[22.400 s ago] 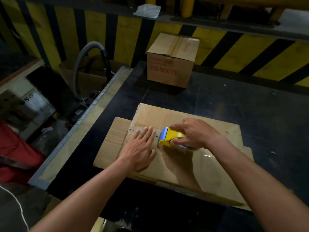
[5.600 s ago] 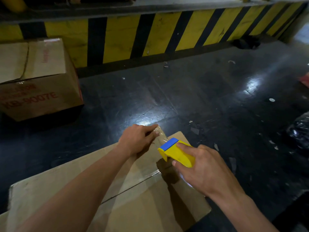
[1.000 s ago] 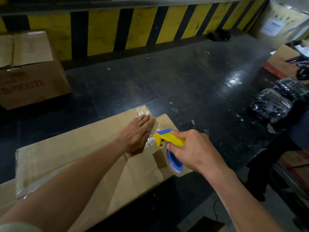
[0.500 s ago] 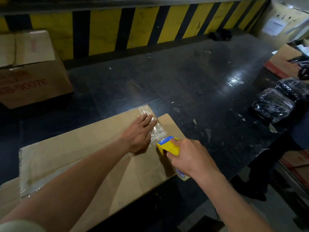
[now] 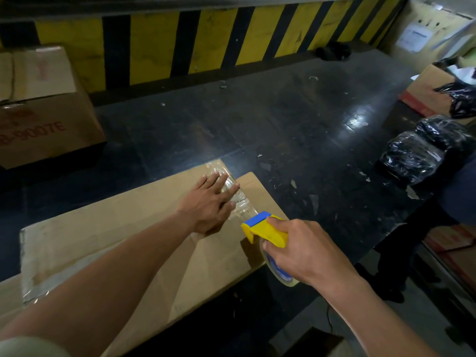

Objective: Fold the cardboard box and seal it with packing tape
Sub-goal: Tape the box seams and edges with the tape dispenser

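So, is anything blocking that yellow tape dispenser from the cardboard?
Nothing visible does. The right hand holds the tape dispenser just above the cardboard box; the left hand presses flat on the tape strip beyond it, not beneath it.

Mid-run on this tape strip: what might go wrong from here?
1. The clear tape looks wrinkled beside the left hand pressing it. The creases may set and weaken the seal on the flat cardboard box.
2. The tape dispenser, gripped by the right hand, sits close to the left fingers. Its front end could catch them at the cut.
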Motion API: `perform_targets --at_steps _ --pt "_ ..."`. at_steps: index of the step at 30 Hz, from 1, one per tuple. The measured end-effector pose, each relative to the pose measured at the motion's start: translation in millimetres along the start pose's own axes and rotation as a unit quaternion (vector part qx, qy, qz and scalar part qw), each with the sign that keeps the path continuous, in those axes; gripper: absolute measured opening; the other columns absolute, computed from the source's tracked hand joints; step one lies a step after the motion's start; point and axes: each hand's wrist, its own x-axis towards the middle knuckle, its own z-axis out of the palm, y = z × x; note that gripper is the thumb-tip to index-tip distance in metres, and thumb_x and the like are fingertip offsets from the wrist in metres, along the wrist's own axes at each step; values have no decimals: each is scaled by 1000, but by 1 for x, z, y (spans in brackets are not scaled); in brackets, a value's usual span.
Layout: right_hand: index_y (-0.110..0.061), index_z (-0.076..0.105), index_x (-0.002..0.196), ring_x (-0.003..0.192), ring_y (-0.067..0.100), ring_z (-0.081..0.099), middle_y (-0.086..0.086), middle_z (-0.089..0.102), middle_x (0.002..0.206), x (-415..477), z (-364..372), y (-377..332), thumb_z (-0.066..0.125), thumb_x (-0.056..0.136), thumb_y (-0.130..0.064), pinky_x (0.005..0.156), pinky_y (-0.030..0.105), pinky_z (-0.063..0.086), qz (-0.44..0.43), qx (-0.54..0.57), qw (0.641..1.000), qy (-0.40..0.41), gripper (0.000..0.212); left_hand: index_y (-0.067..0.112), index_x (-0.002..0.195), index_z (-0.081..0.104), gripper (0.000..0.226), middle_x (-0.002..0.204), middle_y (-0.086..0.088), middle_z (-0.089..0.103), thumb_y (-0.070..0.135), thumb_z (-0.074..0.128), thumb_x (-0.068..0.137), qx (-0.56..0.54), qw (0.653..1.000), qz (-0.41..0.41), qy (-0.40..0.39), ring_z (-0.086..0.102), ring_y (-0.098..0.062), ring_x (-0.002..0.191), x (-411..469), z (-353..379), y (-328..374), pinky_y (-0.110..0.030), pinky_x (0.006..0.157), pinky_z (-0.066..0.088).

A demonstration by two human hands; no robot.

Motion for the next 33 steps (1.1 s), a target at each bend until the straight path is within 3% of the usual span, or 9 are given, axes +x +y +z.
perform_targets --at_steps 2,5,10,15,17,22,24,29,33 --pt "-31 59 119 85 30 62 5 66 91 -6 7 0 56 86 -47 69 35 50 -7 -17 1000 -4 37 37 162 9 60 171 -9 8 55 11 105 2 1000 -1 -3 0 -28 157 -2 0 1 -45 126 0" --pt "-27 58 125 91 25 61 5 67 101 -7 19 0 57 89 -50 73 34 49 1 -34 999 4 42 35 162 9 60 171 -9 8 52 13 105 23 999 -18 -23 2 -29 157 -3 -7 7 -51 125 4" --pt "-26 59 126 79 19 54 3 64 98 -4 23 4 57 91 -50 65 30 43 -5 -35 999 26 43 17 162 16 68 170 -9 15 52 13 105 -7 999 -33 -8 10 -27 157 -2 -6 45 -49 124 6" --pt "-25 61 125 87 27 61 8 67 99 -10 17 5 57 89 -47 69 32 46 -17 -28 999 21 41 18 163 2 74 172 -3 1 57 5 101 -27 999 -38 -16 -2 -22 158 -6 9 44 -48 125 1" --pt "-26 64 116 84 31 63 7 66 89 -12 10 8 58 87 -46 69 34 50 -25 -6 999 25 35 15 163 -1 77 172 -1 0 58 -1 99 -34 999 -34 -1 -3 -20 157 -7 11 43 -47 126 -1" --pt "-32 61 125 83 34 64 7 68 91 -13 1 13 58 82 -47 73 41 56 -21 -20 999 35 45 17 163 5 84 171 -3 3 65 -8 95 -65 997 -47 20 -3 -19 157 -6 16 40 -44 126 -1" --pt "-30 62 117 76 34 61 6 62 81 -14 2 16 55 81 -48 68 41 55 -20 -15 999 30 40 19 163 4 92 171 -3 -1 71 -16 90 -72 996 -46 17 -7 -19 157 -5 16 39 -42 127 -3" --pt "-34 60 116 71 32 59 5 57 76 -12 -1 22 48 77 -56 63 39 54 -16 -9 999 32 47 17 163 3 86 171 -1 1 68 -7 94 -89 994 -62 33 -6 -14 157 -5 15 46 -36 125 -7" --pt "-36 61 118 69 29 52 2 55 74 -8 -14 22 53 81 -53 63 36 51 -33 -26 998 48 41 18 163 2 85 171 1 -1 69 -6 95 -113 990 -77 38 -6 -12 156 -6 13 45 -33 125 -8"
